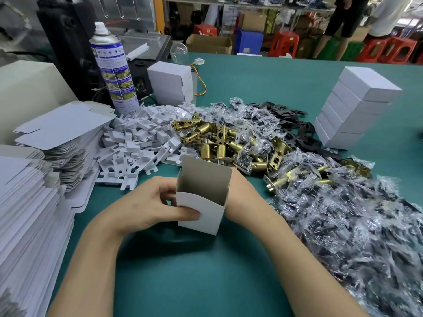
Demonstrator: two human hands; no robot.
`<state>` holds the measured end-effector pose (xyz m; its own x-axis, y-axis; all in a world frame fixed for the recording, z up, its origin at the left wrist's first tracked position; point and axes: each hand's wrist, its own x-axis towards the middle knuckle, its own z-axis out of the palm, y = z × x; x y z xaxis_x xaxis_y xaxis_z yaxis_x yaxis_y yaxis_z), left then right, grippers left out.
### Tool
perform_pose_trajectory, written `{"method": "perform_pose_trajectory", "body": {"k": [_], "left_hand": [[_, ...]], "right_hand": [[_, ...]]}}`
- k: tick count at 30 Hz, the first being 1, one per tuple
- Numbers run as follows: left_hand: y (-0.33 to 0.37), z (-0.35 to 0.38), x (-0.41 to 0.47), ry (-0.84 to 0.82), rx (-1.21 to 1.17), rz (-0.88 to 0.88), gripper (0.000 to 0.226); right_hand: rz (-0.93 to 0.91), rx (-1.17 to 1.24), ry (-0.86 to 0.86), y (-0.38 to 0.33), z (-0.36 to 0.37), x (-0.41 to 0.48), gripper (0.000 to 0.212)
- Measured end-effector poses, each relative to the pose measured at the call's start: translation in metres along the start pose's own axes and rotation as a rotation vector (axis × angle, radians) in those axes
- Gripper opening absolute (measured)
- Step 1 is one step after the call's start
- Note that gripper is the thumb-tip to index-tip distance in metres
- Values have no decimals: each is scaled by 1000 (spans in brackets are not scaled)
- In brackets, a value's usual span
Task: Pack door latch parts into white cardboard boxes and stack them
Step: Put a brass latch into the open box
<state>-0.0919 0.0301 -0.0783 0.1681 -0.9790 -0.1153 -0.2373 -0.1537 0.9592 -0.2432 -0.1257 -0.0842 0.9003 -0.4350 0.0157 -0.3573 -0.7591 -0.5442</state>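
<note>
My left hand [148,202] grips an open white cardboard box [202,202] just above the green table [194,282], thumb pressed on its near face. The box stands upright with its top flap raised and its grey inside showing. My right hand [238,191] is behind the box on the right side, with only the wrist and heel showing, so its fingers are hidden. Brass door latches [219,143] lie in a pile just beyond the box. Small clear bags of dark parts [343,213] spread across the right. A stack of closed white boxes [352,110] stands at the far right.
Flat unfolded box blanks [34,202] are stacked high along the left edge. White cardboard inserts [139,143] are heaped in the middle left. A spray can [114,72] and another short stack of white boxes [171,83] stand behind them. Black plates [297,126] lie past the bags.
</note>
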Motion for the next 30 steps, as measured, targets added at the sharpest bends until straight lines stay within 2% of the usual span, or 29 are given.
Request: {"method": "perform_pose_trajectory", "body": {"k": [2, 5, 6, 9, 13, 19, 25, 30], "left_hand": [[-1, -1, -1, 19, -1, 4, 33], [-3, -4, -1, 29, -35, 6, 36], [-4, -5, -1, 28, -40, 13, 38], [-5, -4, 1, 50, -26, 21, 40], [-6, 1, 5, 108, 25, 42, 42], [-5, 6, 12, 139, 47, 57, 29], [-6, 9, 13, 128, 61, 55, 27], [-5, 16, 18, 158, 98, 83, 34]], "right_hand": [[48, 121, 19, -2, 4, 2, 23], [118, 409, 151, -5, 8, 0, 45], [141, 454, 212, -5, 9, 0, 46], [197, 535, 370, -1, 9, -1, 31], [217, 644, 464, 2, 5, 1, 21], [284, 874, 668, 12, -9, 3, 34], [149, 878, 767, 14, -38, -10, 28], [-207, 890, 947, -6, -88, -30, 23]]}}
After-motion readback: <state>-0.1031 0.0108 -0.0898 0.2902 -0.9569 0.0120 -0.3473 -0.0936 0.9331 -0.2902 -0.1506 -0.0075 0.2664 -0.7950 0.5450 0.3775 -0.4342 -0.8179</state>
